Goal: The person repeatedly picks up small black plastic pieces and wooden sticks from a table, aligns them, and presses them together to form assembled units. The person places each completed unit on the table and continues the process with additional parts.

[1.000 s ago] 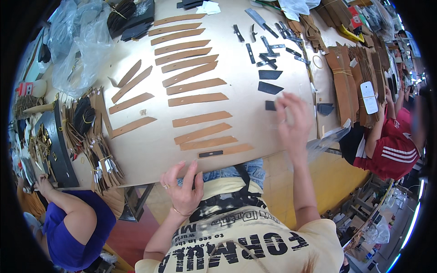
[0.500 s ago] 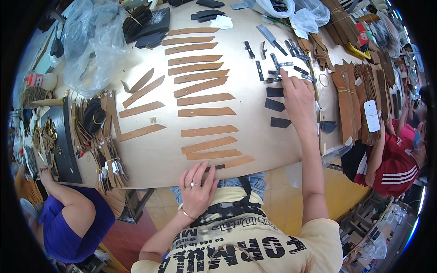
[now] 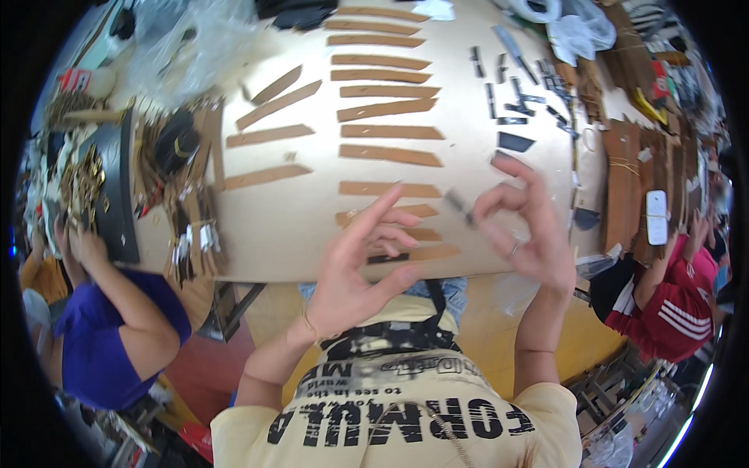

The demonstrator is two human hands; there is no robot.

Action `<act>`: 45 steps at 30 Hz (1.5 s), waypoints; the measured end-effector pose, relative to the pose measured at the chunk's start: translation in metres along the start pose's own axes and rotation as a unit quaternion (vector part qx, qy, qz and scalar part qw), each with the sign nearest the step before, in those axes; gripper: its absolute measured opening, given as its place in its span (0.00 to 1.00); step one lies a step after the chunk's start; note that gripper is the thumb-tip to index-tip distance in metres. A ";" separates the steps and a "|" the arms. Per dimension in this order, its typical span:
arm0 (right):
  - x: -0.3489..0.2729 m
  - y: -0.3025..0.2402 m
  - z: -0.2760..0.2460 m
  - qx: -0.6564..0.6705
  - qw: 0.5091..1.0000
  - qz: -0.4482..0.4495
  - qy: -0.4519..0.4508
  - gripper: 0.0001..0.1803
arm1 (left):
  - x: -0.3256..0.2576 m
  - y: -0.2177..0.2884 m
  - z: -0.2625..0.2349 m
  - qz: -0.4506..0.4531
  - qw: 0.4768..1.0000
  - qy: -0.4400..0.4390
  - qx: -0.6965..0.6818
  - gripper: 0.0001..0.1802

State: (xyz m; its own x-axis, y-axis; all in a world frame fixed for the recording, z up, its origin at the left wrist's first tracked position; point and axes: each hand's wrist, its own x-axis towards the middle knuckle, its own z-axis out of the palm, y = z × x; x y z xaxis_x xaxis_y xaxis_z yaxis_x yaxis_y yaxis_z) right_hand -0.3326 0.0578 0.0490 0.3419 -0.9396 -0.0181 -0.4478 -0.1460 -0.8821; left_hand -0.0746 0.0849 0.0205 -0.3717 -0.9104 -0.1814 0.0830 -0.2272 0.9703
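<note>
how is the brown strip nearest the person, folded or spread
Spread: the brown strip lies flat, a dark piece on its left part.

The strips (image 3: 390, 132) are tan, the shirt (image 3: 398, 390) cream (with black lettering (image 3: 378, 422)).

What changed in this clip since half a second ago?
The right hand has drawn back from the cluster of dark pieces, now pinching a blurred dark piece. The left hand moved forward over the nearest strip, fingers spread. The other tan strips stayed as laid.
</note>
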 end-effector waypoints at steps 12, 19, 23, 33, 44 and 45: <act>0.008 -0.018 0.080 0.206 0.963 0.135 -0.110 0.33 | -0.039 -0.019 -0.025 -0.213 0.962 0.142 -0.098 0.08; 0.009 -0.016 0.113 0.153 0.967 0.202 0.008 0.28 | -0.026 -0.032 -0.019 -0.172 0.967 0.185 0.018 0.07; 0.011 -0.016 0.118 0.142 0.960 0.239 0.026 0.26 | -0.020 -0.034 -0.022 -0.171 0.966 0.190 0.026 0.07; 0.018 -0.014 0.120 0.102 0.961 0.254 0.036 0.23 | -0.010 -0.037 -0.020 -0.146 0.949 0.233 0.154 0.04; 0.020 -0.015 0.122 0.087 0.965 0.242 0.042 0.22 | -0.010 -0.037 -0.020 -0.149 0.950 0.226 0.154 0.03; 0.020 -0.015 0.122 0.085 0.964 0.247 0.041 0.22 | -0.011 -0.037 -0.020 -0.148 0.951 0.227 0.153 0.03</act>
State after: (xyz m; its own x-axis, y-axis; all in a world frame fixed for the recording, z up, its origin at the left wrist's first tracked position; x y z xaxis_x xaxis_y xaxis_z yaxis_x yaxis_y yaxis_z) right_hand -0.2183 0.0787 0.0041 0.0521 -0.9040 -0.4242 -0.3944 0.3717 -0.8404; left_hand -0.0554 0.0961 -0.0166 0.1051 -0.8937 -0.4362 -0.2613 -0.4481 0.8550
